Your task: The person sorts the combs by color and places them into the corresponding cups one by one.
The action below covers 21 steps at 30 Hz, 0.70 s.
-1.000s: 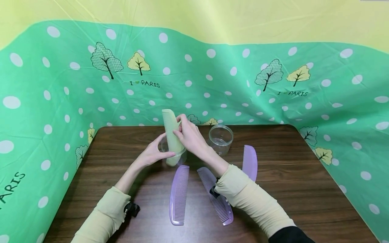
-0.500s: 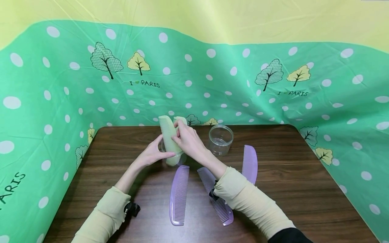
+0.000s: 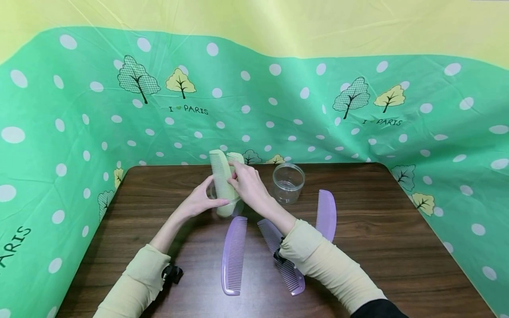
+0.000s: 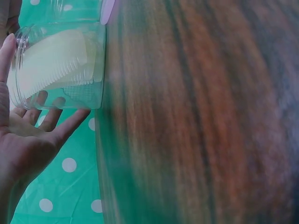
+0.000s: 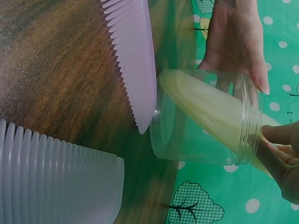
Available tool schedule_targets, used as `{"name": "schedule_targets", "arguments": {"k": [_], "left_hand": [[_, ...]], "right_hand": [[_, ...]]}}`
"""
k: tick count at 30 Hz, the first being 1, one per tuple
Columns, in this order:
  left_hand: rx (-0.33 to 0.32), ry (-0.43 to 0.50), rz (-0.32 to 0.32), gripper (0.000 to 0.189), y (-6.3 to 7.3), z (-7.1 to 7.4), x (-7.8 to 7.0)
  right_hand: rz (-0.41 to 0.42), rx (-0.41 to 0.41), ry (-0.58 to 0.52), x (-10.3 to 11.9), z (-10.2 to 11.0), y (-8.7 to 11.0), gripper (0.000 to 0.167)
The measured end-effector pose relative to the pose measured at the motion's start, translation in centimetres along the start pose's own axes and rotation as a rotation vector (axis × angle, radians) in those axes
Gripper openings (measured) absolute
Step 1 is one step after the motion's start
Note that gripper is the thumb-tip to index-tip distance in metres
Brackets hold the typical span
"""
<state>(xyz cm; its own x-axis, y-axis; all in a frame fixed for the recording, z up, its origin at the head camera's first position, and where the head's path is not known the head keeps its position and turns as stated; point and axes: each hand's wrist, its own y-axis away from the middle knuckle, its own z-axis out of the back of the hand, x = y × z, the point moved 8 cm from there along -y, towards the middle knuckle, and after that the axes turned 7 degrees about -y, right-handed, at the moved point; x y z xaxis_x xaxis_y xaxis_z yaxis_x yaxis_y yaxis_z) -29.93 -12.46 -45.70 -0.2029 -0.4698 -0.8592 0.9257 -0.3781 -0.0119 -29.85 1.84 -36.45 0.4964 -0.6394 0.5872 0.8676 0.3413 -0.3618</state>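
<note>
Two pale green combs stand tilted in a clear jar [image 5: 205, 151] near the table's back edge: the front comb [image 3: 221, 176] leans left, and the rear comb [image 3: 237, 156] shows mostly its top. My left hand [image 3: 201, 199] grips the jar from the left, its thumb near the rim and its fingers round the far side. At the jar's mouth, my right hand [image 3: 250, 182] pinches a green comb between thumb and fingers; it partly covers the rear comb. Through the jar wall, the combs' lower ends show in both wrist views.
A second clear jar [image 3: 288, 184] stands to the right of my right hand. Three purple combs lie nearer on the brown table [image 3: 377, 247]: a left comb [image 3: 234, 256], a middle comb [image 3: 292, 276] partly under my right forearm, and a right comb [image 3: 326, 215]. Behind hangs a green dotted cloth [image 3: 270, 101].
My right hand has lowered slightly. The front green comb has sunk a little in the jar, and the rear comb's top now shows beside it. My left hand stays in place.
</note>
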Motion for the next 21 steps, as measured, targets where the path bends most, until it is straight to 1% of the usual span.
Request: {"name": "schedule_targets", "arguments": {"k": [5,13,17,21], "left_hand": [[0.002,0.009,-0.018,0.089,-0.1,-0.1,0.0],[0.002,0.002,-0.025,0.088,-0.2,0.0,0.1],[0.016,0.018,-0.009,0.09,-0.3,-0.1,0.3],[0.024,0.029,0.02,0.095,-0.2,-0.1,0.3]], "right_hand": [[0.001,0.001,0.0,0.0,0.1,0.2,0.048],[0.023,-0.013,0.025,0.1,0.5,0.5,0.048],[0.052,-0.021,0.03,0.4,0.8,0.7,0.045],[0.11,-0.007,0.02,0.9,1.2,1.0,0.04]]}}
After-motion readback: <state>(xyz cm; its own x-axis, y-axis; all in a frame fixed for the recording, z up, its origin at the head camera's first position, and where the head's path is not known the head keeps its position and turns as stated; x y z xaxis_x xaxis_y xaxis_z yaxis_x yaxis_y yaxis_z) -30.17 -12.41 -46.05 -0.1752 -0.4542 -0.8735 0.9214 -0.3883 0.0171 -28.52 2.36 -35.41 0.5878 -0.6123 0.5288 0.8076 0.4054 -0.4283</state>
